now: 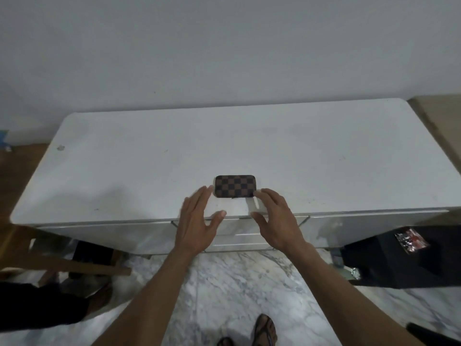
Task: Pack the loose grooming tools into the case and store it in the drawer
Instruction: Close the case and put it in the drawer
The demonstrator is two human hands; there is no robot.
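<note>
Two open hands close in on a checkered case at the desk's front edge.

The closed brown-checked case [235,186] lies flat on the white desk [149,158], above the drawer [239,229]. The left hand [199,221] and right hand [277,218] flank it, fingers spread, gripping nothing; whether the fingertips touch it is unclear.

The light was soft, even and cool, giving the wall [224,46] and the white tabletop [149,158] a bluish-grey cast. A broad, faint shadow lay on the tabletop at centre left, and darker shade gathered below its front edge. A pale glare patch sat between the two hands. The lower left and right corners were dim. Wide-angle distortion bowed the tabletop's edges. Fine detail was soft throughout, with slight blur on the fingers.
</note>
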